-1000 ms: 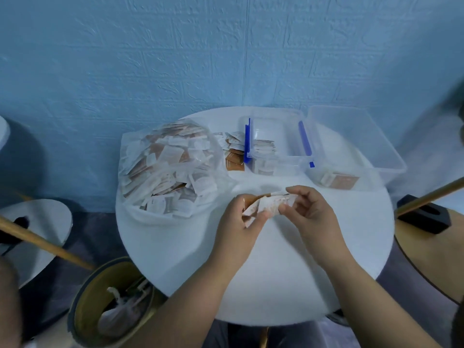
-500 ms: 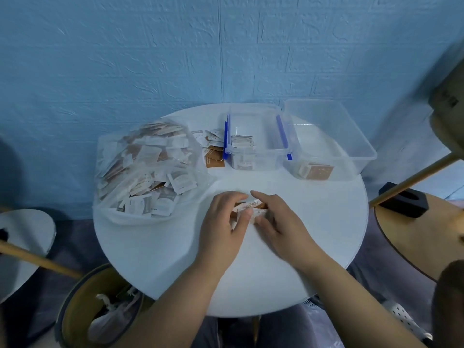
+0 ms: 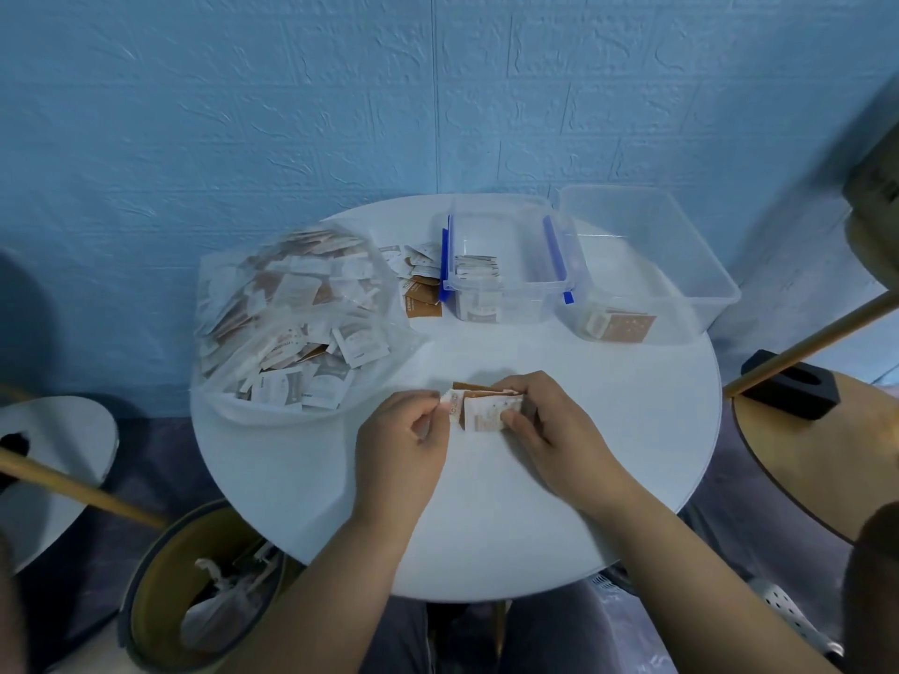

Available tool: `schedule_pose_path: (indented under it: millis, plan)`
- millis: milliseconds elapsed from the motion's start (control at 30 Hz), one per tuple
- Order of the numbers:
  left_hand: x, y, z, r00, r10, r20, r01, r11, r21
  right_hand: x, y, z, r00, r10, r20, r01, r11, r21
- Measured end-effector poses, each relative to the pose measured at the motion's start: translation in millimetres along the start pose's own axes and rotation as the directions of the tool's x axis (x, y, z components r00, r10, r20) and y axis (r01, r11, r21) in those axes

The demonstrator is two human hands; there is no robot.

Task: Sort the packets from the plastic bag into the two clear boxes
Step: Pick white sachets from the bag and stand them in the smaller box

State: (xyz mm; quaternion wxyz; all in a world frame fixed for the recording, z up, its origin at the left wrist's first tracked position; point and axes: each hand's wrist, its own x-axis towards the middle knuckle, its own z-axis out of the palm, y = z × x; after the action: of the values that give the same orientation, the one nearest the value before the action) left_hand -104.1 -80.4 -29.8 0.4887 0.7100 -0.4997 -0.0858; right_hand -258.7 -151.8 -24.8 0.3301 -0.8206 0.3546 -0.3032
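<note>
Since half a second ago the two hands have drawn slightly apart, and more of the small stack of packets (image 3: 486, 413) between them is now uncovered. The left hand (image 3: 406, 432) pinches the left edge of one white packet (image 3: 450, 400) between thumb and fingertips. The right hand (image 3: 552, 430) grips the rest of the stack, fingers curled over its top and thumb pressed on its front. The stack sits low over the middle of the round white table (image 3: 608, 430); whether it touches the surface cannot be told. It shows a white face in front and brown edges behind.

At the far left of the table lies the clear plastic bag (image 3: 228, 406), bulging with many white and brown packets. Just beside it, toward the boxes, a few loose packets (image 3: 418, 289) lie on the table. Next to them stands a clear box with blue clips (image 3: 523, 284), open, holding a row of white packets. To its right stands a larger clear box (image 3: 681, 245), also open, with a few brown packets (image 3: 625, 328) at its near left corner.

Below the table's left edge a round waste bin (image 3: 160, 600) holds crumpled scraps. To the right stands a wooden table (image 3: 827, 479) with a black block (image 3: 788, 394) on it. Behind everything is a blue textured wall (image 3: 292, 114).
</note>
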Motion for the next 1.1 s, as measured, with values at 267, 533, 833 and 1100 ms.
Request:
schedule_pose_path:
  millis: [267, 533, 833, 1100]
  plan:
    - [-4.2, 15.8, -1.1, 0.931, -0.039, 0.364, -0.051, 0.971, 0.233, -0.8, 3.1, 3.4, 0.999, -0.031, 0.039, 0.032, 0.999, -0.038]
    - [-1.1, 13.0, 5.5, 0.966, -0.013, 0.259, -0.015, 0.994, 0.107, -0.5, 0.5, 3.3, 0.998, -0.066, 0.021, 0.068, 0.994, -0.085]
    - [2.8, 9.8, 7.1, 0.976, -0.012, 0.217, 0.006, 1.0, 0.027, 0.0, 1.1, -1.1, 0.99, -0.127, -0.061, 0.128, 0.992, 0.013]
    - [11.8, 33.7, 4.7, 0.951, 0.071, 0.3, -0.085, 0.996, 0.032, 8.5, -11.1, -49.8, 0.993, -0.049, 0.11, 0.036, 0.992, 0.118]
